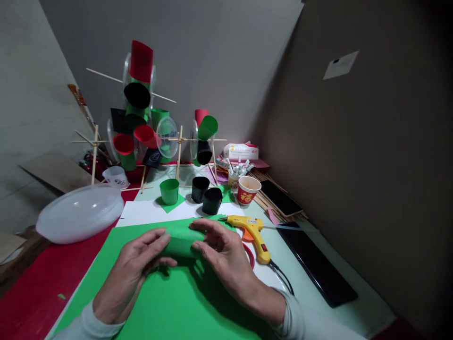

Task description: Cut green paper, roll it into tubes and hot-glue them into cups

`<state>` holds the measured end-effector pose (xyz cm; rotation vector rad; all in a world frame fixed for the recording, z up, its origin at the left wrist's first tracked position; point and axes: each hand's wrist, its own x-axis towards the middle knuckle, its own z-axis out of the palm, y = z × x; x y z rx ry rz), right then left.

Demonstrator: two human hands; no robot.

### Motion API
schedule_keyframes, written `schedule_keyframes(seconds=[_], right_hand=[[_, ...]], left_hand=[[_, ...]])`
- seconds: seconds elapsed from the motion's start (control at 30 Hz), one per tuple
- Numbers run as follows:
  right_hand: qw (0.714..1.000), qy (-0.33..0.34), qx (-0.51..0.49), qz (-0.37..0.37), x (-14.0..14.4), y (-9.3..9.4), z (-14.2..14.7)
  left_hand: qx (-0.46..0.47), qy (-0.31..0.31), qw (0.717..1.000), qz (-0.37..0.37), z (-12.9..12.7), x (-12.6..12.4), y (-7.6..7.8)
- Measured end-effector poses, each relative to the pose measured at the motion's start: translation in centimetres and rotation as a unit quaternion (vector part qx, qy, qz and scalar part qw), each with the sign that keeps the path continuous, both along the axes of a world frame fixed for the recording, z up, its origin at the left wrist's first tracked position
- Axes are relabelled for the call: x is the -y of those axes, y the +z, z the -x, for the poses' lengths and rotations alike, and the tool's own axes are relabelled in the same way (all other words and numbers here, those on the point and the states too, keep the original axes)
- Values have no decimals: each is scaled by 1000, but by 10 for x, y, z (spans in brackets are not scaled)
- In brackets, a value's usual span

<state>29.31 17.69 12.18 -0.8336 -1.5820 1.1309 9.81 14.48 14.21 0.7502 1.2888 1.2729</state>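
Note:
A piece of green paper [183, 243], bent into a curve, is held between my two hands over a large green sheet [173, 302]. My left hand [138, 264] grips its left end between thumb and fingers. At the right end, my right hand [224, 257] pinches it with the thumb below and fingers on top. Just beyond stand a green paper cup [169, 192] and two black paper cups, one [200, 188] behind the other [212, 202]. To the right of my right hand lies a yellow glue gun [252, 231] with an orange trigger.
Wooden-stick frames [180, 156] carrying red, green and black cups and clear discs stand at the back. A large translucent plastic bowl [81, 212] sits left. A red-and-white paper cup [248, 191], a phone [281, 197] and a long black object [314, 262] lie along the right.

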Motion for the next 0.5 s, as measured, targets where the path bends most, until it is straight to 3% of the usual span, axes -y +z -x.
schedule_keyframes(seconds=[0.33, 0.5], right_hand=[[990, 9, -114, 87, -1, 15, -1], [988, -17, -107, 113, -6, 25, -6]], left_hand=[[-12, 68, 998, 5, -4, -2, 9], [-20, 96, 995, 12, -5, -3, 13]])
